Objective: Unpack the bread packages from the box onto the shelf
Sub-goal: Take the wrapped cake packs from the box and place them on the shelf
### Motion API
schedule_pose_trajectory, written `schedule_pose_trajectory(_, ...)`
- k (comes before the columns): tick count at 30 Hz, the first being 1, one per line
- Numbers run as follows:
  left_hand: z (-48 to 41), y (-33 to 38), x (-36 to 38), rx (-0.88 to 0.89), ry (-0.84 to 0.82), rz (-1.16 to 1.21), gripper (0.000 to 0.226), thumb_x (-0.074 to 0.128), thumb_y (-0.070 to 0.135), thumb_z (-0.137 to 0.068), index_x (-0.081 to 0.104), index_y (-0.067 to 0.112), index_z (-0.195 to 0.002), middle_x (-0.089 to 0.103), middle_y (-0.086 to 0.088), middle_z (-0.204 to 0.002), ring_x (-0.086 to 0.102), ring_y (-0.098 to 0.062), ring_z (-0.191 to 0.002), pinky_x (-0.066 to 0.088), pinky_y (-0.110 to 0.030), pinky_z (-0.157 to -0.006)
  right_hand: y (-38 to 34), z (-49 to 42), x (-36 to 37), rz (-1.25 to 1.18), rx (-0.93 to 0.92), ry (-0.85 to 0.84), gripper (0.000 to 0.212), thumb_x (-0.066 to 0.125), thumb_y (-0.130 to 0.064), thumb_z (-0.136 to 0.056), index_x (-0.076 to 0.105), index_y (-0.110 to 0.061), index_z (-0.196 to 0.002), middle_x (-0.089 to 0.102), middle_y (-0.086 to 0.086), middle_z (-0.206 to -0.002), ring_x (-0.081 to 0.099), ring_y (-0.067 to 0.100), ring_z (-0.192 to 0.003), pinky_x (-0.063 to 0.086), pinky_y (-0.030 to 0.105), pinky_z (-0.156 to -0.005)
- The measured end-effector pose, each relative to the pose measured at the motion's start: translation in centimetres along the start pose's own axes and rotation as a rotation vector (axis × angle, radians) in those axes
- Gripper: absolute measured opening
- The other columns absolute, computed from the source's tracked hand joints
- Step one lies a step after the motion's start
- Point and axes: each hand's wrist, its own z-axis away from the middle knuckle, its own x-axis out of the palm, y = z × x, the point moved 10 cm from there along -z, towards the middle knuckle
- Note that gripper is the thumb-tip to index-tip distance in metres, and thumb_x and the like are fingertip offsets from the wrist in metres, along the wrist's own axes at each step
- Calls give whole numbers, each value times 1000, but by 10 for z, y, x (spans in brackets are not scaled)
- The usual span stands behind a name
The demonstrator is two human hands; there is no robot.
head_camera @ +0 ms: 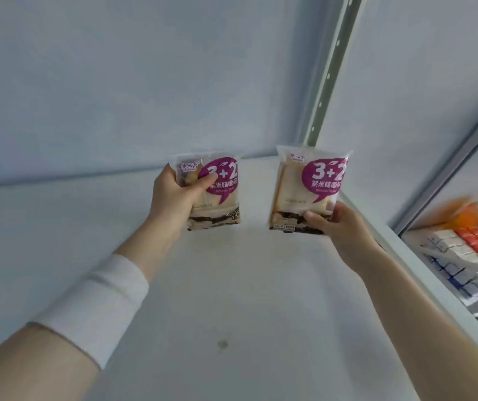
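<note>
The left grip (174, 198) wraps the left bread package (220, 198); the right grip (339, 227) pinches the right bread package (304, 189) by its bottom corner. Both are upright, labels forward, deep over the shelf (232, 285), likely for display.

Light: bright, even, cool white, flat across the whole view; its source is out of view.
Shadows: faint, soft-edged grey on the shelf (232, 285) below the forearms (405, 308).
Focus: large print on the bread packages (307, 186) reads clearly, small print is soft.
Blur: goods (469, 250) at the right edge are smeared.
Distortion: wide-angle bend; the slotted post (330, 70) leans and the corners stretch.
</note>
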Motion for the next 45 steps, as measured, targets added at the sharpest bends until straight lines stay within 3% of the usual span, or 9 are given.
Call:
schedule_pose_trajectory(5,-87,-17,24,52,17,38,29,77,8,-72,54,17,-88,67,-3,-94,67,-14,-88,56,-32,-80,-1,-121,23,61,-63,-108,19,62,0,-82,62,-15,-94,72,-6,-89,68,9,-86,52,17,-73)
schedule_pose_trajectory(13,-160,-33,41,143,59,3,34,80,12,-68,56,27,-86,67,10,-86,66,3,-76,56,-25,-74,19,-213,25,191,-78,-100,18,73,-10,-75,67,-24,-84,73,-12,-81,66,11,-85,50,31,-90)
schedule_pose_trajectory(19,-165,-35,50,169,163,-34,31,81,19,-69,57,22,-87,67,8,-85,66,2,-77,55,-23,-72,13,-231,24,250,-113,-44,23,76,-11,-73,63,-29,-78,68,-16,-79,63,-7,-70,50,15,-75)
schedule_pose_trajectory(23,-160,-36,52,166,242,-75,48,81,38,-62,55,18,-97,67,-2,-99,67,-15,-91,56,-41,-82,10,-234,21,297,-132,25,36,79,-17,-70,58,-17,-99,67,-7,-93,63,7,-83,49,17,-74)
schedule_pose_trajectory(28,-153,-34,53,161,311,-94,48,79,23,-71,43,15,-101,57,10,-90,57,3,-80,48,-10,-70,12,-232,23,354,-164,51,32,78,-16,-71,47,-24,-69,64,-2,-84,60,15,-79,46,19,-66)
schedule_pose_trajectory(32,-151,-30,56,144,289,-153,47,77,26,-74,40,13,-99,50,14,-85,53,3,-75,42,-4,-63,13,-224,26,468,-121,52,28,74,-26,-76,57,-14,-95,66,1,-99,61,19,-92,49,29,-80)
schedule_pose_trajectory(36,-144,-28,53,87,249,-157,66,78,38,-69,41,13,-117,54,3,-111,55,-12,-104,48,-31,-95,6,-203,20,554,-67,184,72,70,-39,-77,38,-13,-137,46,4,-137,36,23,-131,33,43,-109)
schedule_pose_trajectory(41,-90,-14,31,114,256,-592,76,62,42,-84,27,7,-141,38,-13,-140,32,-29,-131,31,-37,-103,-15,-134,23,848,-96,289,73,54,-39,-89,18,-10,-147,27,9,-149,17,26,-139,19,40,-116)
schedule_pose_trajectory(45,-16,-3,53,373,-90,-1061,60,54,34,-90,31,8,-140,39,-15,-140,33,-31,-132,29,-44,-106,-28,-57,39,1216,-129,271,66,51,-36,-92,21,-10,-144,28,11,-148,22,30,-138,23,41,-112)
